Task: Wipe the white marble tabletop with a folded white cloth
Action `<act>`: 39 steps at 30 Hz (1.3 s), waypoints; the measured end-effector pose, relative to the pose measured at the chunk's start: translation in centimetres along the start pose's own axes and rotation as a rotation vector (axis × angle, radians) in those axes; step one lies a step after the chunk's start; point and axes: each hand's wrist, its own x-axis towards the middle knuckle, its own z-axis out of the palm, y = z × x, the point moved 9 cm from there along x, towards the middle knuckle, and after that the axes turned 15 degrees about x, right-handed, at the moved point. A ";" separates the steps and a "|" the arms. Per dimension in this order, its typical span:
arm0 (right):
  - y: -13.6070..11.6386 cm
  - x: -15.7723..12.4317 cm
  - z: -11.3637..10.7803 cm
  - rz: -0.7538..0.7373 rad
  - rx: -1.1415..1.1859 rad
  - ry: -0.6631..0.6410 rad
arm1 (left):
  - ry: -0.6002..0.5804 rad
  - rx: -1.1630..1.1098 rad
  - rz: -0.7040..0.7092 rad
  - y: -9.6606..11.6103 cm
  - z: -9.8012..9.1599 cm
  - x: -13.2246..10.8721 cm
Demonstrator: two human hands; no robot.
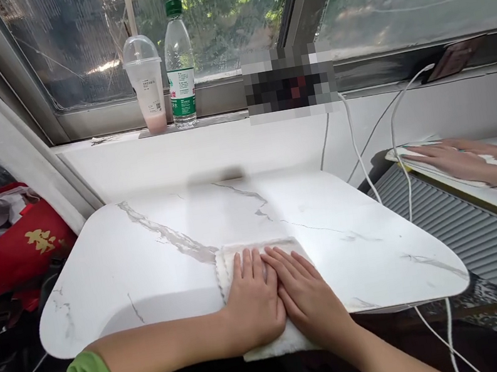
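A folded white cloth [279, 344] lies at the near edge of the white marble-patterned table [147, 266], partly hanging over it. My left hand [255, 302] rests flat on the cloth with its fingers pointing away from me. Beside it, touching it, my right hand [309, 296] also lies on the cloth, its fingers stretched forward and angled to the left. Both palms are hidden. The middle of the cloth is covered by the hands.
On the window sill stand a plastic cup with a straw [148, 88] and a green-capped bottle [181, 76]. White cables [396, 142] hang at the right. Another person's hands [458, 160] rest on a surface further right. A red bag [15, 244] is at the left.
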 end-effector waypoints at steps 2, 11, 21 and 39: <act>-0.3 0.7 0.6 0.019 0.012 -0.027 | -0.008 -0.020 -0.012 -0.8 0.2 -0.4; 1.1 8.1 4.0 0.192 0.324 -0.171 | -0.096 -0.070 -0.258 -8.1 1.4 1.9; 5.7 21.8 9.5 0.238 0.476 -0.075 | 0.095 0.020 -0.449 -21.9 2.7 9.6; 5.3 23.7 9.6 0.126 0.386 -0.080 | 0.191 0.023 -0.471 -22.3 1.4 9.2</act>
